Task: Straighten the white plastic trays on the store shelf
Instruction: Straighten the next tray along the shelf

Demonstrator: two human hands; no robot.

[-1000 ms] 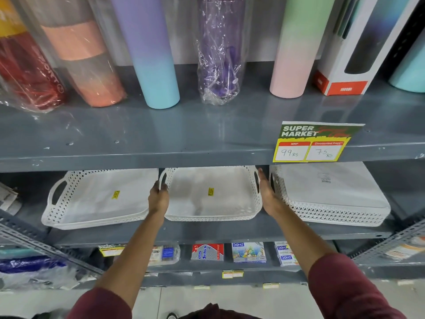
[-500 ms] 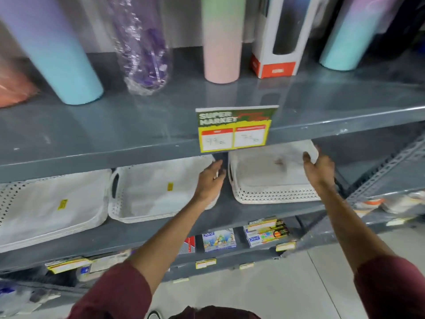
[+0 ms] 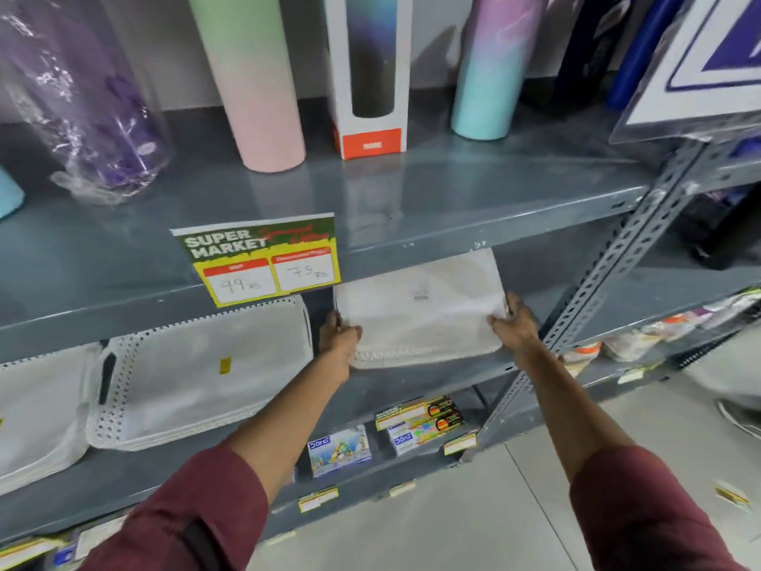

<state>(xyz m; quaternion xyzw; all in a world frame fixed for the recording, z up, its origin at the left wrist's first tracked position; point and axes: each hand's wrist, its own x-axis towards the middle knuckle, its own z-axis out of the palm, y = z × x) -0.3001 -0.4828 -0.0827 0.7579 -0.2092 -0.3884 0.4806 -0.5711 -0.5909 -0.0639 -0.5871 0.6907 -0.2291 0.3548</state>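
Three white perforated plastic trays lie on the grey middle shelf (image 3: 412, 377). The right tray (image 3: 420, 319) lies bottom up, its front edge tilted up. My left hand (image 3: 338, 335) grips its left edge and my right hand (image 3: 512, 325) grips its right edge. The middle tray (image 3: 197, 372) lies open side up with a yellow sticker, just left of my left hand. Only part of the left tray (image 3: 37, 414) shows at the frame's left edge.
A price sign (image 3: 263, 257) hangs from the upper shelf, partly above the trays. Tall bottles (image 3: 255, 76) and a boxed bottle (image 3: 368, 72) stand on that upper shelf. A slotted metal upright (image 3: 576, 315) rises close by my right hand. Small packs (image 3: 339, 449) lie on the shelf below.
Both hands left the middle tray and moved right to the right tray. They now grip its two side edges, and its front is raised. The view shifted right.
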